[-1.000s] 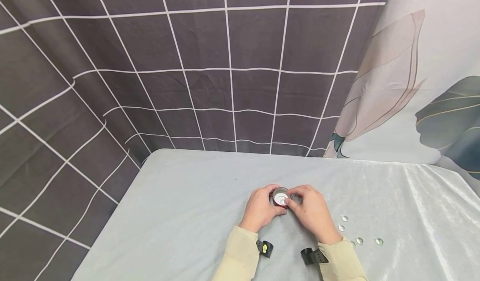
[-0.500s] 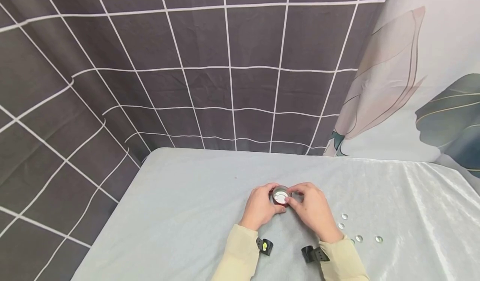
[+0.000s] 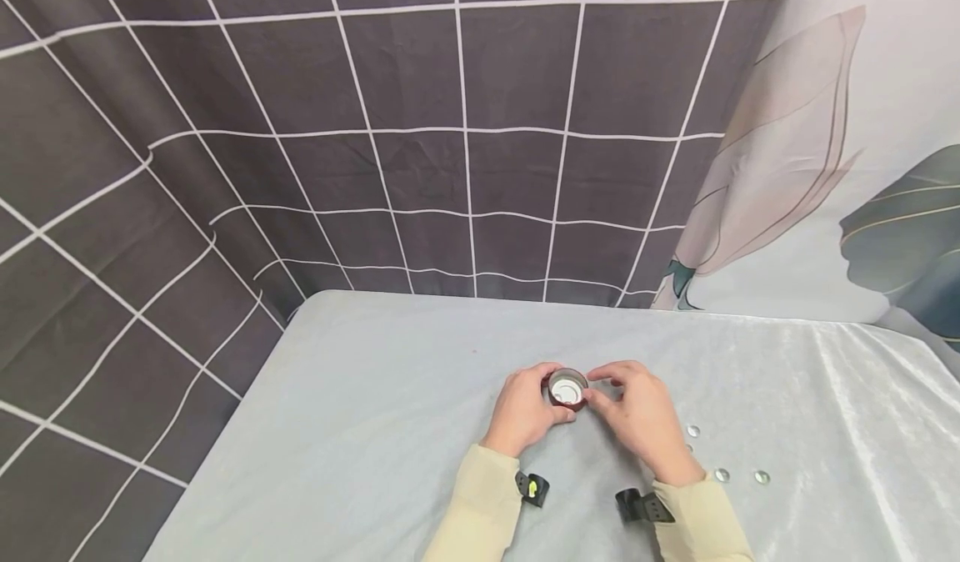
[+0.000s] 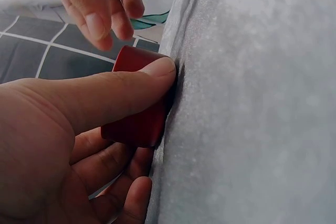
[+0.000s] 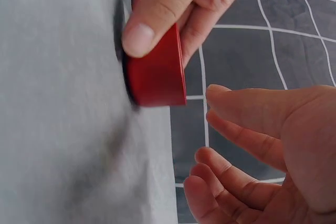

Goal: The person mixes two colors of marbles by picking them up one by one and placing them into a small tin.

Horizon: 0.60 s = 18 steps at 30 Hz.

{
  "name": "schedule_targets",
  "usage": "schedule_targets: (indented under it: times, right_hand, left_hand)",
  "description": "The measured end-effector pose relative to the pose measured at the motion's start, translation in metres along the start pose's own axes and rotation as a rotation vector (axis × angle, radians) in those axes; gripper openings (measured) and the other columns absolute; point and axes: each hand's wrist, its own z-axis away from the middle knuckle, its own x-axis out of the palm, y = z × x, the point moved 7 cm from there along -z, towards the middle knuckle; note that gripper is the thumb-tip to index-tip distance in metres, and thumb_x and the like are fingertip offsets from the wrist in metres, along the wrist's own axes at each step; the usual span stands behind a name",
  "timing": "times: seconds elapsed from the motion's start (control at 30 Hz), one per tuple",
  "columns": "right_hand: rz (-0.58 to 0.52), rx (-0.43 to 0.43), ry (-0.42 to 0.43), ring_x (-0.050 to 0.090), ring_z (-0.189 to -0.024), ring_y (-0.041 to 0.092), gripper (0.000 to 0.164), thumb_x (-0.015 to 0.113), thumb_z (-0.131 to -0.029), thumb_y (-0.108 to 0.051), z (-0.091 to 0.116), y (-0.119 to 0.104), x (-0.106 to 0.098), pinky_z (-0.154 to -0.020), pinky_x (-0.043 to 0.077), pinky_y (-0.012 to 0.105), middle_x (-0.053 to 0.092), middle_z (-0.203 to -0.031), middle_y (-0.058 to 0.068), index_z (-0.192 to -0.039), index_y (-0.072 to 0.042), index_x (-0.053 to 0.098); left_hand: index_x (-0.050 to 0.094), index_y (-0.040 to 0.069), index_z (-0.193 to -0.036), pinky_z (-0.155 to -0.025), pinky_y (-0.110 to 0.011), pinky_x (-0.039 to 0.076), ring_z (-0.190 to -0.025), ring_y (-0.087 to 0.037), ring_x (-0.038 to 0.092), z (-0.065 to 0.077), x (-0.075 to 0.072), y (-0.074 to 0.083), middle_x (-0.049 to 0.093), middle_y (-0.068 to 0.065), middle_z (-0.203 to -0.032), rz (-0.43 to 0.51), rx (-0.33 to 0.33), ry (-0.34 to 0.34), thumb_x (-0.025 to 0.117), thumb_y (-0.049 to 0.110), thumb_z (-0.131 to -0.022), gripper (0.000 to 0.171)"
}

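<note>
A small round red tin (image 3: 567, 389), its top uncovered, sits on the cloth-covered table; in the head view its silvery inside and pale ringed bottom show. Something small and glassy lies at the left of that bottom. My left hand (image 3: 521, 406) grips the tin from the left, thumb in front and fingers behind. In the left wrist view the thumb presses along the red wall (image 4: 137, 129). My right hand (image 3: 637, 412) is just right of the rim, fingers parted. The right wrist view shows nothing between the right thumb (image 5: 252, 106) and fingers, with a gap to the tin.
Several clear glass gems lie on the cloth beside the right forearm, among them a front gem (image 3: 762, 477) and a farther gem (image 3: 693, 431). The table (image 3: 375, 378) backs onto a dark grid-patterned curtain (image 3: 510, 170); a leaf-print curtain (image 3: 795, 170) hangs at the right.
My right hand has drawn back to the right, its thumb and fingertips leaving the tin's rim. The left hand keeps its hold on the tin.
</note>
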Motion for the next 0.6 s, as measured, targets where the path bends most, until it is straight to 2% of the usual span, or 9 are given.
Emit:
schedule_targets:
  times: [0.6]
  right_hand:
    - [0.053, 0.022, 0.04, 0.067, -0.088, 0.033, 0.017, 0.08, -0.082, -0.01, 0.008, 0.019, -0.033, -0.074, 0.056, 0.049, 0.069, -0.108, 0.019, -0.098, -0.004, 0.076]
  left_hand:
    - [0.071, 0.012, -0.121, -0.097, -0.035, 0.05, -0.108, -0.022, 0.064, 0.001, 0.0, 0.001, 0.073, -0.001, -0.111, 0.003, -0.018, -0.003, 0.093, 0.015, -0.069, 0.057]
